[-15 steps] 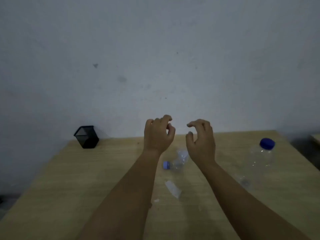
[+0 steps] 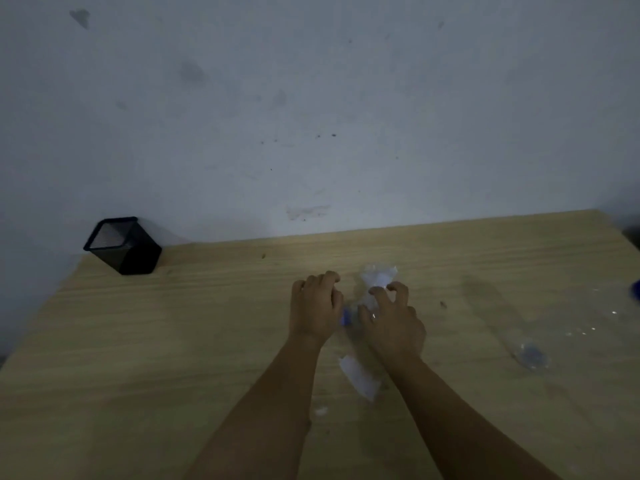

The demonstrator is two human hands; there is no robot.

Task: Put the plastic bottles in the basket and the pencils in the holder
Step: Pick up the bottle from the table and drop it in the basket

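Note:
A small crumpled clear plastic bottle (image 2: 377, 276) with a blue cap (image 2: 345, 320) lies on the wooden table (image 2: 173, 341), between my hands. My right hand (image 2: 393, 323) is curled over its middle, thumb and fingertips touching it. Beside the cap rests my left hand (image 2: 315, 306), fingers bent and holding nothing. A larger clear bottle (image 2: 568, 327) with a blue cap (image 2: 635, 289) leans at the right edge, partly cut off. The black mesh pencil holder (image 2: 128, 249) stands tilted at the table's back left corner. No pencils or basket are in view.
A white scrap (image 2: 358, 375), like a torn label, lies between my forearms, with a smaller white bit (image 2: 320, 411) near it. A stained grey wall (image 2: 311, 98) runs along the table's far edge. The light is dim.
Both hands have dropped from above the table down to the small bottle, the right one now closing on it. The view has shifted, pushing the large bottle to the right edge.

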